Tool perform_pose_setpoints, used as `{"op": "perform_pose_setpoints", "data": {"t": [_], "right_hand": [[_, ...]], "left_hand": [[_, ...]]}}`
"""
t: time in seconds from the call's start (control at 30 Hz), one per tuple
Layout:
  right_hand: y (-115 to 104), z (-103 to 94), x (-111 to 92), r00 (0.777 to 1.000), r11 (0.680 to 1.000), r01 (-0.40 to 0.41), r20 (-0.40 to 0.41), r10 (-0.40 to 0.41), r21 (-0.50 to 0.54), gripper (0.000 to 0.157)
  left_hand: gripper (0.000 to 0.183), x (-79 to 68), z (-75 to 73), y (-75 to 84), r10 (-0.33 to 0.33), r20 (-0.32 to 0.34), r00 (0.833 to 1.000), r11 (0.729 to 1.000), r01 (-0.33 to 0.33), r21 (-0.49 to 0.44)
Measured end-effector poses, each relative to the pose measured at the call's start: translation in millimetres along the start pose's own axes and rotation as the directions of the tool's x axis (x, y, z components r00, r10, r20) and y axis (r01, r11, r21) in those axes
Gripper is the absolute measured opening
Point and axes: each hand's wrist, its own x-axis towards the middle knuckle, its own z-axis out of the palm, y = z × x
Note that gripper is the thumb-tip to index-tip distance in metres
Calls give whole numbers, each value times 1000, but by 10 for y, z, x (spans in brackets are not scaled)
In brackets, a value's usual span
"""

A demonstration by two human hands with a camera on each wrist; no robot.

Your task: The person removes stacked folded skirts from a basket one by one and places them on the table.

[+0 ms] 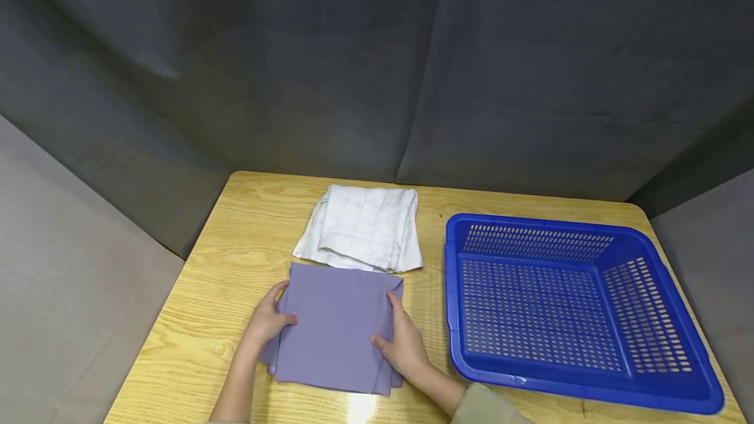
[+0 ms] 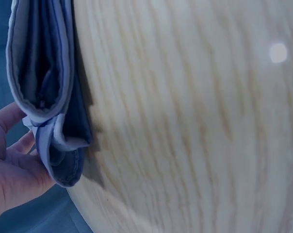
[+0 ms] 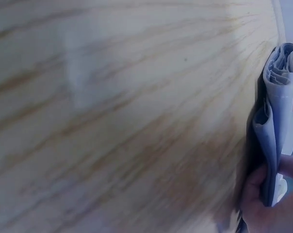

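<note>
A folded purple cloth (image 1: 332, 329) lies in a flat, nearly square stack at the front of the table. My left hand (image 1: 266, 322) holds its left side, thumb on the top layer and fingers at the edge. On the opposite side my right hand (image 1: 408, 345) grips the right edge, its thumb also over the top. Side-on in the left wrist view, the cloth's looped layers (image 2: 40, 111) show beside the left fingers. The right wrist view has the right hand (image 3: 268, 208) pinching the lower end of the layered edge.
Just behind the purple stack lies a folded white cloth (image 1: 365, 228). A large blue perforated plastic basket (image 1: 548, 223) stands on the right of the wooden table (image 1: 224, 260). Dark grey curtains (image 1: 353, 84) hang behind the table, with lighter panels at both sides.
</note>
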Motion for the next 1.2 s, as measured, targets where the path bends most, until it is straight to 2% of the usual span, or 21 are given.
{"op": "perform_pose_setpoints", "data": {"t": [0.23, 0.4, 0.63, 0.83, 1.0, 1.2], "right_hand": [[10, -8, 1, 1000, 997, 10, 13, -9, -74, 84], [14, -6, 2, 1000, 990, 9, 26, -5, -140, 86], [3, -17, -1, 999, 982, -6, 37, 13, -189, 86], [-14, -32, -8, 998, 978, -6, 53, 18, -210, 85], [-53, -72, -25, 997, 979, -5, 77, 21, -202, 86], [-163, -183, -77, 994, 976, 39, 104, -17, -215, 81]], "left_hand": [[74, -16, 27, 10, 7, -18, 1000, 998, -5, 67], [72, -25, 35, -42, 95, -39, 995, 989, -90, 118], [69, -17, 49, -150, 221, -47, 974, 955, -206, 211], [68, -19, 58, -159, 237, -43, 971, 947, -221, 233], [65, -25, 58, -140, 223, -47, 974, 949, -206, 238], [61, -40, 49, -101, 232, -59, 971, 951, -213, 226]]}}
